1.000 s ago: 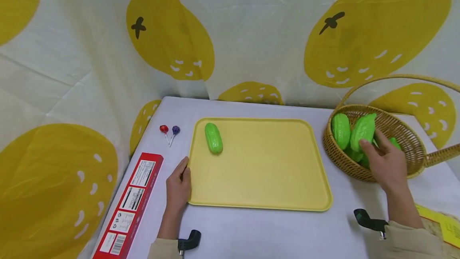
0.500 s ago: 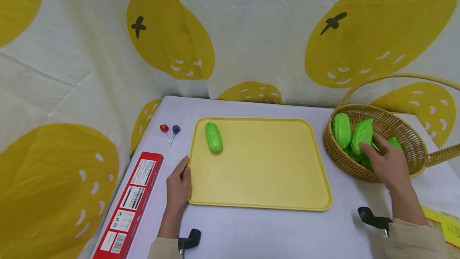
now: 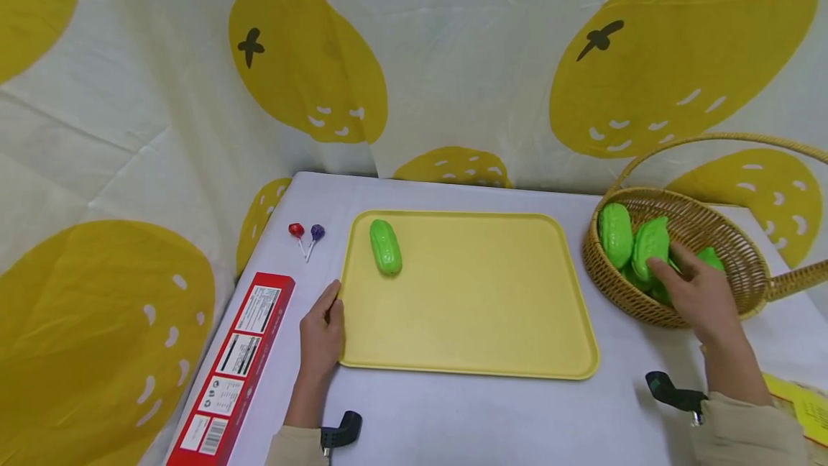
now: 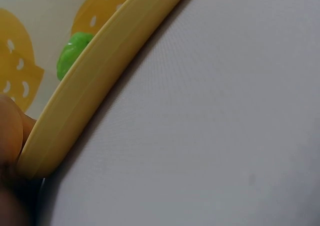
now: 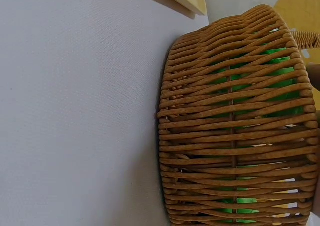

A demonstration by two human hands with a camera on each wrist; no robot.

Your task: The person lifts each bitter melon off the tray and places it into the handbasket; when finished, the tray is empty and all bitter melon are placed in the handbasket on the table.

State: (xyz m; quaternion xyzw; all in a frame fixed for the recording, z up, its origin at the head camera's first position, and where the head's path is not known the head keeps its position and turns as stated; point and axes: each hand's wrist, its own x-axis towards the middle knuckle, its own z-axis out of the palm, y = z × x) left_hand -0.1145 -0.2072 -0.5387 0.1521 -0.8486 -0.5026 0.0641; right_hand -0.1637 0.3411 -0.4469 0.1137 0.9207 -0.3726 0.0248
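Observation:
My right hand (image 3: 701, 300) reaches into the wicker basket (image 3: 614, 293) and pinches a green toy bitter melon (image 3: 650, 244), ridged and pointed at its upper end. Beside it in the basket lies another bitter melon (image 3: 616, 236); more green pieces show beneath and at the right. The basket wall hides most of this hand in the right wrist view. My left hand (image 3: 322, 329) holds the left edge of a yellow tray (image 3: 479, 293); its fingers are partly hidden. One bitter melon (image 3: 386, 247) lies at the tray's upper left.
A red lollipop (image 3: 296, 230) and a purple lollipop (image 3: 317, 233) lie left of the tray. Below them is a long red box (image 3: 233, 369) with white labels. The basket's handle (image 3: 711, 136) arches over its far side. A yellow packet (image 3: 808, 408) lies at the lower right.
The bitter melon in my right hand has moved slightly down in the basket, and the right forearm has shifted a little to the right. My left hand and the tray have stayed put.

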